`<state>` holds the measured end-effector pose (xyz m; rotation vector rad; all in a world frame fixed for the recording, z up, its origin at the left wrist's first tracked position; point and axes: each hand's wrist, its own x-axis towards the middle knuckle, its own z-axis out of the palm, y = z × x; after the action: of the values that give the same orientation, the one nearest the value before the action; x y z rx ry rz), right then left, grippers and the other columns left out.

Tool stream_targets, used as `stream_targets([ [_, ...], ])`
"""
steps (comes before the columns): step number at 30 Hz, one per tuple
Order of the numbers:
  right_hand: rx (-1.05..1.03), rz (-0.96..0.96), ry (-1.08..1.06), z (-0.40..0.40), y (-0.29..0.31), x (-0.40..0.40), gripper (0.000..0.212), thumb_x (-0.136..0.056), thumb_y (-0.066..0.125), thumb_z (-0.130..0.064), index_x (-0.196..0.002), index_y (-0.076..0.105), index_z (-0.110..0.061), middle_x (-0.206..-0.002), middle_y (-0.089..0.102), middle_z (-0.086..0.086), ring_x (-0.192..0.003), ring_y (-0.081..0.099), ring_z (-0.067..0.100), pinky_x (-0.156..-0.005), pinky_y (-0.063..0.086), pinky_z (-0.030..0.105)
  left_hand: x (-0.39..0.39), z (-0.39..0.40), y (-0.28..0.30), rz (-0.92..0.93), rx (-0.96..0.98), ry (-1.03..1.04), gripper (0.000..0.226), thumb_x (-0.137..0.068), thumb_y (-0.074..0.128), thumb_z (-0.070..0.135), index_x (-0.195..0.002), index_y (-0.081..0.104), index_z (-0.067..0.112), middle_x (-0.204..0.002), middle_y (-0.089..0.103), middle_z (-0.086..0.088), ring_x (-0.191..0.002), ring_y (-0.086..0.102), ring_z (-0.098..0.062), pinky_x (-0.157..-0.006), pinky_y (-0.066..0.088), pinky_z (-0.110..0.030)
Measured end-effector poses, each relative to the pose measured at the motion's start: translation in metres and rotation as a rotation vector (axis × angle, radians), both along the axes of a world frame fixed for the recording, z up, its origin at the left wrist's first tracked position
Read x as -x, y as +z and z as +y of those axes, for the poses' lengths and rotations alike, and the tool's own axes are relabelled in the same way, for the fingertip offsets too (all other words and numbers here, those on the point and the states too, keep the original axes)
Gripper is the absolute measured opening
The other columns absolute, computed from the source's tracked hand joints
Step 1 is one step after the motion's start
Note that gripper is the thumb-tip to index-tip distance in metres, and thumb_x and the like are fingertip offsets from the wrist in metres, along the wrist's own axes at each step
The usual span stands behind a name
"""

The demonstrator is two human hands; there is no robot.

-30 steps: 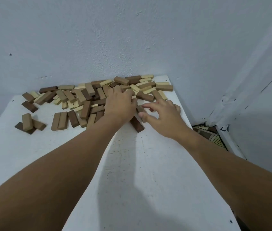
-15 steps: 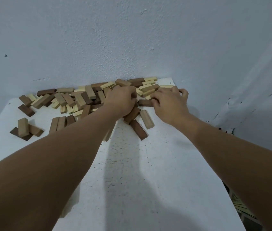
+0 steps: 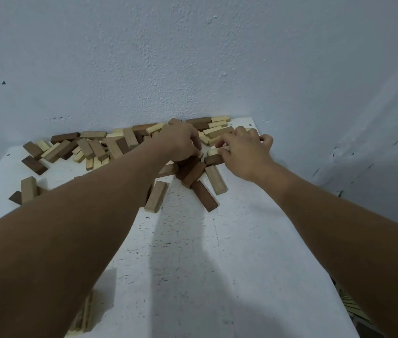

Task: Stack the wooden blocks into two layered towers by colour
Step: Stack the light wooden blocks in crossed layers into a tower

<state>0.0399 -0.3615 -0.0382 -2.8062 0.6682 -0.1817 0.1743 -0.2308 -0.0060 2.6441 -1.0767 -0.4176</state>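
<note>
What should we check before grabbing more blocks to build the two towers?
1. Blocks within reach: ok, the pile lies along the wall.
2. Colours sorted: not ok, dark and light blocks are mixed.
3. Building space: ok, bare table lies nearer the person.
4. Left hand grip: cannot tell, fingers hidden among blocks.
5. Right hand grip: cannot tell, fingertips curl at a dark block.
6. Towers started: not ok, none stands.

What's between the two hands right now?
In the head view, a dark block and pale blocks lie between the left hand and right hand.
</note>
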Motion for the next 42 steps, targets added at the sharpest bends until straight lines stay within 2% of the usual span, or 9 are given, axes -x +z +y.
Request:
stream_targets([
  [2, -0.006, -0.065, 0.014, 0.002, -0.004, 0.002, 0.012, -0.105, 0.046, -0.036, -0.112, 0.055, -0.037, -0.13, 0.055, -0.008, -0.128, 0.042, 0.022, -0.104, 0.019, 0.046, 0.0, 0.001, 0.002, 0.004, 0.012, -0.051, 0.014, -0.09, 0.079, 0.031, -0.086, 0.066, 0.034, -0.113, 0.057, 0.003, -0.108, 0.058, -0.019, -0.087, 0.054, -0.034],
  [5, 0.033, -0.192, 0.03, 0.008, -0.015, 0.007, 0.005, -0.105, 0.051, -0.033, -0.107, 0.055, -0.036, -0.118, 0.062, -0.016, -0.122, 0.046, 0.018, -0.092, 0.014, 0.038, -0.002, 0.006, -0.004, -0.027, 0.008, -0.114, 0.02, -0.091, 0.076, 0.032, -0.083, 0.058, 0.037, -0.112, 0.058, 0.003, -0.118, 0.051, -0.02, -0.104, 0.045, -0.048],
  [9, 0.031, -0.332, -0.001, 0.013, -0.035, 0.011, 0.018, -0.105, 0.051, -0.036, -0.118, 0.064, -0.039, -0.117, 0.062, -0.018, -0.123, 0.043, 0.015, -0.087, 0.011, 0.034, -0.003, 0.009, -0.013, -0.012, 0.134, -0.079, 0.013, -0.099, 0.067, 0.03, -0.111, 0.062, 0.031, -0.111, 0.057, 0.002, -0.109, 0.053, -0.017, -0.1, 0.042, -0.041],
  [12, 0.059, -0.341, -0.015, 0.01, -0.041, 0.008, 0.022, -0.106, 0.05, -0.036, -0.118, 0.068, -0.04, -0.115, 0.061, -0.014, -0.12, 0.044, 0.016, -0.087, 0.01, 0.032, -0.003, 0.002, -0.009, -0.054, 0.164, -0.109, 0.029, -0.107, 0.051, 0.023, -0.136, 0.058, 0.024, -0.121, 0.054, -0.013, -0.11, 0.057, -0.03, -0.093, 0.047, -0.038],
  [17, -0.012, -0.384, -0.063, 0.007, -0.042, 0.009, 0.023, -0.107, 0.049, -0.038, -0.116, 0.07, -0.04, -0.115, 0.062, -0.016, -0.121, 0.046, 0.014, -0.093, 0.015, 0.036, 0.01, -0.012, -0.002, -0.104, -0.118, -0.112, 0.048, -0.109, 0.04, 0.024, -0.156, 0.037, 0.021, -0.149, 0.039, -0.023, -0.129, 0.048, -0.039, -0.107, 0.043, -0.043],
  [24, -0.007, -0.382, -0.054, 0.007, -0.044, 0.009, 0.021, -0.106, 0.052, -0.037, -0.112, 0.072, -0.034, -0.115, 0.064, -0.011, -0.119, 0.048, 0.019, -0.098, 0.019, 0.04, 0.008, -0.013, -0.017, -0.24, -0.095, -0.096, 0.033, -0.106, 0.05, 0.021, -0.138, 0.053, 0.012, -0.136, 0.044, -0.023, -0.104, 0.061, -0.036, -0.089, 0.053, -0.045],
  [29, 0.001, -0.396, -0.047, 0.007, -0.046, 0.01, 0.021, -0.106, 0.052, -0.037, -0.111, 0.072, -0.034, -0.113, 0.064, -0.011, -0.119, 0.047, 0.018, -0.096, 0.019, 0.039, 0.006, -0.013, -0.014, -0.21, -0.066, -0.109, 0.038, -0.108, 0.05, 0.021, -0.144, 0.046, 0.013, -0.139, 0.038, -0.023, -0.112, 0.056, -0.038, -0.091, 0.048, -0.041],
  [35, -0.033, -0.397, -0.048, 0.005, -0.045, 0.009, 0.022, -0.106, 0.051, -0.037, -0.111, 0.072, -0.035, -0.114, 0.064, -0.013, -0.118, 0.048, 0.017, -0.094, 0.016, 0.036, 0.002, -0.009, -0.013, -0.181, -0.019, -0.132, 0.03, -0.109, 0.051, 0.026, -0.137, 0.05, 0.016, -0.129, 0.041, -0.017, -0.115, 0.049, -0.033, -0.086, 0.04, -0.033],
  [42, -0.049, -0.502, -0.086, 0.008, -0.041, 0.012, 0.022, -0.106, 0.051, -0.034, -0.111, 0.072, -0.032, -0.113, 0.067, -0.01, -0.113, 0.051, 0.019, -0.095, 0.021, 0.038, 0.024, 0.012, 0.004, -0.213, 0.138, 0.008, 0.027, -0.108, 0.051, 0.023, -0.131, 0.051, 0.007, -0.128, 0.042, -0.019, -0.092, 0.057, -0.029, -0.082, 0.051, -0.039],
])
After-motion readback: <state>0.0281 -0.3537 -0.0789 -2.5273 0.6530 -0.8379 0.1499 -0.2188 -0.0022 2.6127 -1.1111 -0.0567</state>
